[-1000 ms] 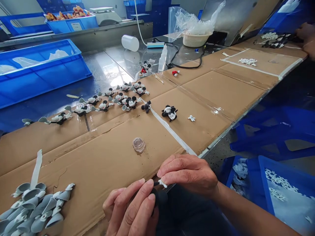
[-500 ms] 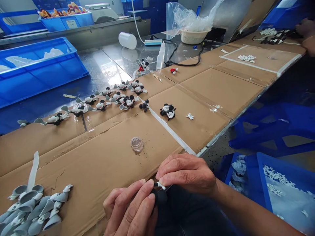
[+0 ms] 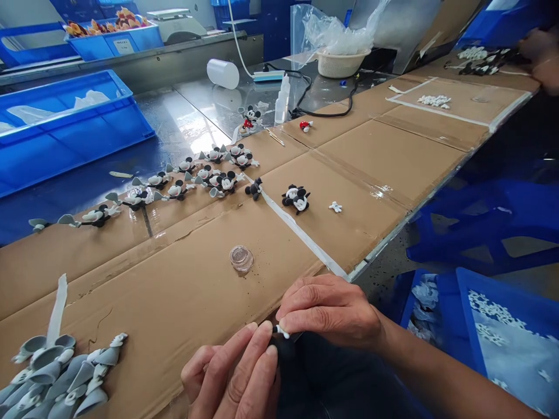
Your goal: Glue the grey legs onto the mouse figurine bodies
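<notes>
My right hand (image 3: 325, 308) pinches a small white toy hand (image 3: 283, 332) between thumb and forefinger. Its inner end meets a short black toy arm held in the fingertips of my left hand (image 3: 238, 369); the rest of that black figure part is mostly hidden behind the fingers. Both hands meet just off the table's near edge, above my dark lap. On the cardboard beyond them lie a stack of clear round discs (image 3: 241, 259), two mouse-figure heads with black ears (image 3: 296, 198) and a loose white toy hand (image 3: 335, 206).
Rows of mouse figure parts (image 3: 177, 189) lie at the back left, with grey cone-shaped parts (image 3: 56, 372) heaped near left. A finished mouse figure (image 3: 250, 119) stands behind. Blue bins (image 3: 140, 119) flank the table; one at right holds white pieces (image 3: 493, 311). Another person's hand (image 3: 545, 55) shows far right.
The view has shifted slightly. Both hands keep their grip, and the white toy hand now sits a little lower and further left, close against my left fingertips.
</notes>
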Motion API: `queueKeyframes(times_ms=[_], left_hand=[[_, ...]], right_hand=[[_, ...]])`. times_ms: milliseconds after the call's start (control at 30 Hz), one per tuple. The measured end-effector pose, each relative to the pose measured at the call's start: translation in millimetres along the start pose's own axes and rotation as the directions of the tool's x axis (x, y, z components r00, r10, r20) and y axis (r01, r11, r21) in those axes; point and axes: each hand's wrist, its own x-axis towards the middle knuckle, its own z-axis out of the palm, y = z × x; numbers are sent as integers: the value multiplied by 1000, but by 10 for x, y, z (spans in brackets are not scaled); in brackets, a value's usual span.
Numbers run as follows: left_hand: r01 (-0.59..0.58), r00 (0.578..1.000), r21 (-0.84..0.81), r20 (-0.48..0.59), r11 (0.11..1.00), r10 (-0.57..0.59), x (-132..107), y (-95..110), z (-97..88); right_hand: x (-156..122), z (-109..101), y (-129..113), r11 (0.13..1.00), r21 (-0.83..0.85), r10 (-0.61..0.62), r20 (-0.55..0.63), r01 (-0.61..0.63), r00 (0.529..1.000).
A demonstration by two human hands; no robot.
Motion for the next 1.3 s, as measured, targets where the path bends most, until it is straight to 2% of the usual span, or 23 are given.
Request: queueKeyframes(times_ms=[233,633,733,867,1000,1300], left_hand=[[-30,999,-18,-35,999,30,-5,6,35],[-55,998,-21,-5,998,55,19,17,20],[-10,1000,-26,-23,1000,9,18,27,32],[-13,999,-23,-35,1000,13,21,64,43],[84,996,-31,-35,996,-85,25,121,38],[70,997,-31,-23,997,-71,24,96,27]], right_hand=[[-1,3,9,1000,8,-7,5,7,1000],[25,-4,17,998,48,-28,12,28,1000],[23,-4,15,999,42,-27,17,27,999],[19,-6,8,999,41,-23,15,22,1000],[20,-5,14,999,43,-33,5,33,999],[16,4,24,998,53,-38,-1,38,999]])
